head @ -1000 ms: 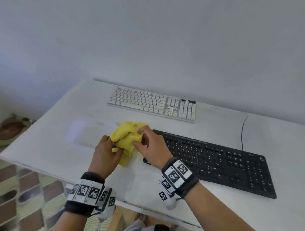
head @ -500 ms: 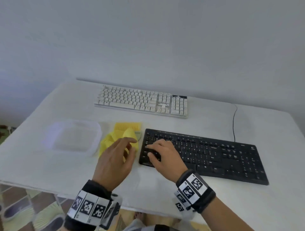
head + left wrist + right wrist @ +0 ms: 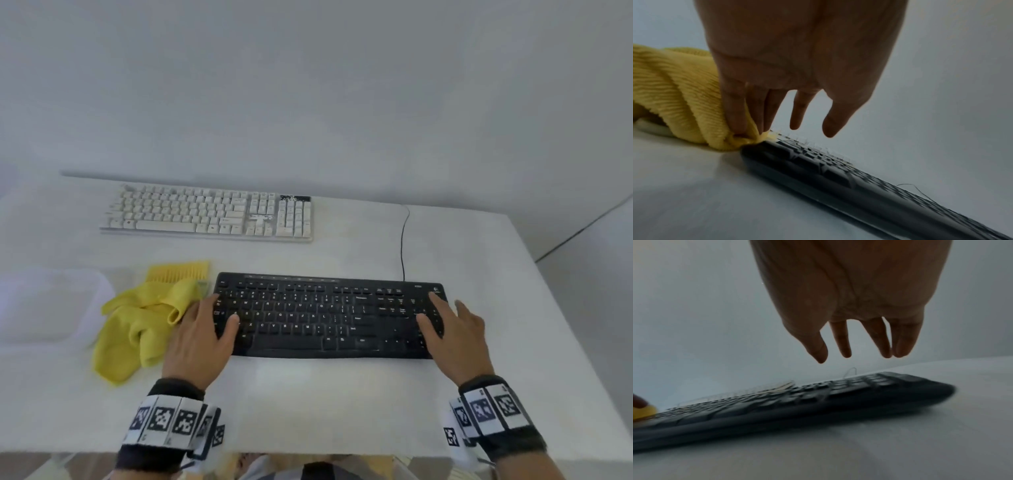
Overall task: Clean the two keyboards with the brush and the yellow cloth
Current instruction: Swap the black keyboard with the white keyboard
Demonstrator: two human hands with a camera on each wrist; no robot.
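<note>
The black keyboard (image 3: 329, 317) lies across the table's middle, with the white keyboard (image 3: 209, 216) behind it near the wall. The crumpled yellow cloth (image 3: 137, 325) lies on the table against the black keyboard's left end, partly covering the yellow brush (image 3: 178, 272). My left hand (image 3: 222, 310) is over that left end with straight fingers. In the left wrist view, the left hand (image 3: 795, 128) holds nothing and its outer fingers touch the cloth (image 3: 680, 97) at the black keyboard's (image 3: 838, 175) corner. My right hand (image 3: 431, 308) is spread over the right end; the right wrist view shows this hand (image 3: 855, 356) empty just above the keys (image 3: 818, 399).
A clear plastic container (image 3: 48, 305) stands left of the cloth. The black keyboard's cable (image 3: 404, 240) runs back toward the wall. The white table (image 3: 325, 404) has bare surface in front of the black keyboard and to its right; its front edge is close to my wrists.
Both hands have let go of the cloth, which now lies on the table. The right hand slid from the black keyboard's left end to its right end; the left hand moved onto the left end.
</note>
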